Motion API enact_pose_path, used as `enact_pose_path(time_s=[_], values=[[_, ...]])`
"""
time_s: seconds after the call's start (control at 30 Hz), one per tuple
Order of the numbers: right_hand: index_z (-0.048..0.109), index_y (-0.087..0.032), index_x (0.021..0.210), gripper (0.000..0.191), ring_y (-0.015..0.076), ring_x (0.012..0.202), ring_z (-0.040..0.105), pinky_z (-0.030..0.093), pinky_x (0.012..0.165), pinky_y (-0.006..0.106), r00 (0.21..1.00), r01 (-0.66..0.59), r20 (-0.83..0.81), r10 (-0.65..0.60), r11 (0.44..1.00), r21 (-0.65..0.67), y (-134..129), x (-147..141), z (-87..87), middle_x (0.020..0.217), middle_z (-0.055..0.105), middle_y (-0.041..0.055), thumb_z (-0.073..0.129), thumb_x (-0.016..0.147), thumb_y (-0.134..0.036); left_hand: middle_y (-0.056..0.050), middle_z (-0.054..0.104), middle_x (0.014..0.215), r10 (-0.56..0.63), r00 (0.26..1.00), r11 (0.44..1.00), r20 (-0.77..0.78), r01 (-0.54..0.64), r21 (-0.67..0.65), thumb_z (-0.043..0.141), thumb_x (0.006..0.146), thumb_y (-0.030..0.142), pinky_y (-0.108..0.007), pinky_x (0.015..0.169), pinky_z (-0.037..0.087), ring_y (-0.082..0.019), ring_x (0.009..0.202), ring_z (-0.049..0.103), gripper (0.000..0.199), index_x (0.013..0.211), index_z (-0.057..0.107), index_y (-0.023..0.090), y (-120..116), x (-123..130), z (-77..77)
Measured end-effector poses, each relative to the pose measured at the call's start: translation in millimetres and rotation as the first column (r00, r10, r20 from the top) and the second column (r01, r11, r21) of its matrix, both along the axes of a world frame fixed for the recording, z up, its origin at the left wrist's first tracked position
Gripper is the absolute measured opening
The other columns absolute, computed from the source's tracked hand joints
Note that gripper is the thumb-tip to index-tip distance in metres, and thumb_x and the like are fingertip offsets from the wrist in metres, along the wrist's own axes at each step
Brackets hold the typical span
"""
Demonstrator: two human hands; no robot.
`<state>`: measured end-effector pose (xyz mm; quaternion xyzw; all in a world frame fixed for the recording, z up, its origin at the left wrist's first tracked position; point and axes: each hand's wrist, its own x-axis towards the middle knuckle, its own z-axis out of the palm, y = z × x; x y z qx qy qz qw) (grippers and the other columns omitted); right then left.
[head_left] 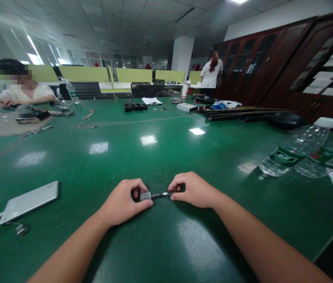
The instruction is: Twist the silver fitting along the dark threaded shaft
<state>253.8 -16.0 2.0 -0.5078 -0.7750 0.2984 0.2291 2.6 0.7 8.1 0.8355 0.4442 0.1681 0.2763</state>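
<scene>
Low over the green table (119, 165), my left hand (126, 200) is closed on a short silver metal cylinder (146, 196). A thin dark rod (157, 195) runs from the cylinder toward the right, with a small silver section near its far end. My right hand (194, 190) pinches the dark, ridged end piece (170, 193), which looks like a coil spring, between thumb and fingers. Rod, cylinder and ridged end lie in one line between the hands. My fingers partly hide both ends.
A silver power bank (30, 200) with a cable lies at left. Clear water bottles (298, 147) stand at right. Farther back are a black tray (135, 106), a cord (86, 119) and dark metal strips (237, 114). One person (21, 86) sits far left; another (211, 74) stands behind.
</scene>
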Motion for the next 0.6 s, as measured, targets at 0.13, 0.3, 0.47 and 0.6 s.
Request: enact_pose_path(time_s=[0.13,0.3,0.47,0.6], values=[[0.076,-0.018,0.086,0.014,0.0137,0.071,0.062,0.047,0.067,0.025,1.000,0.013,-0.016,-0.013,1.000,0.012,-0.1,-2.6,-2.3,0.078,0.070,0.0017,0.077,0.072,-0.018,0.001,0.060,0.071,-0.006,1.000,1.000,0.016,0.006,0.004,0.072,0.075,0.038,-0.026,0.062,0.039,-0.016,0.068,0.057,0.022,0.083,0.066,0.018,0.0,-0.1,-1.0],[0.076,-0.018,0.093,0.020,0.0136,0.070,0.063,0.048,0.067,0.025,0.991,0.047,-0.125,-0.046,0.999,0.006,0.9,-12.9,-9.7,0.079,0.072,0.0022,0.076,0.073,-0.019,0.001,0.061,0.071,-0.005,1.000,1.000,0.031,0.005,0.007,0.074,0.073,0.037,-0.026,0.062,0.039,-0.016,0.067,0.056,0.022,0.081,0.066,0.018,0.1,0.0,-2.9],[0.076,-0.017,0.096,0.023,0.0136,0.071,0.064,0.048,0.070,0.025,0.991,-0.011,-0.135,0.019,0.998,0.063,-1.4,-28.3,-12.9,0.078,0.072,0.0021,0.077,0.073,-0.017,0.001,0.059,0.074,-0.025,0.992,0.999,0.120,0.020,0.039,0.077,0.070,0.025,-0.026,0.062,0.040,-0.015,0.068,0.055,0.020,0.085,0.066,0.018,2.7,-2.2,-8.4],[0.076,-0.018,0.094,0.019,0.0137,0.072,0.064,0.047,0.071,0.026,0.994,-0.041,-0.099,0.051,0.994,0.102,-3.5,-31.6,-11.7,0.080,0.073,0.0024,0.076,0.074,-0.017,0.001,0.061,0.076,-0.038,0.988,0.999,0.147,0.035,0.025,0.078,0.067,0.022,-0.026,0.064,0.042,-0.015,0.069,0.057,0.023,0.087,0.066,0.018,3.0,-3.5,-9.2]])
